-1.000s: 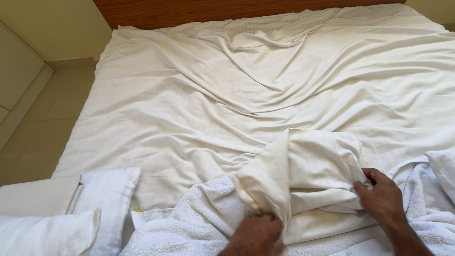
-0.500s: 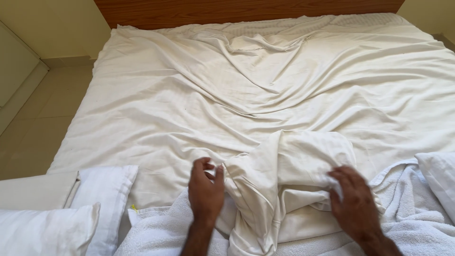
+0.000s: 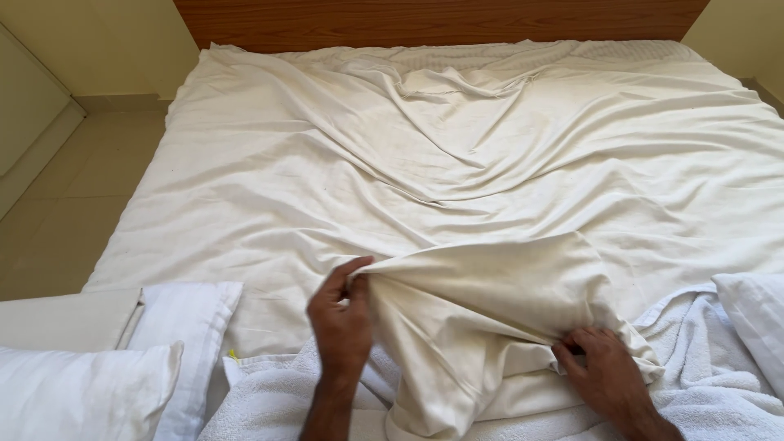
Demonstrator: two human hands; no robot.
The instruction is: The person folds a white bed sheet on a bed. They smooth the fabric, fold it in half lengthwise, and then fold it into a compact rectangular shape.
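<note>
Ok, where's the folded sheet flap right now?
Near the bed's foot, bottom centre: the sheet flap is pinched between the left hand and right hand, above the towel.

We have a single view, from a camera on the person's head. It looks down and forward from the foot of the bed (image 3: 245, 188) toward the wooden headboard (image 3: 441, 20). Both hands sit close at the bottom edge, the floor (image 3: 73, 212) on our left.
</note>
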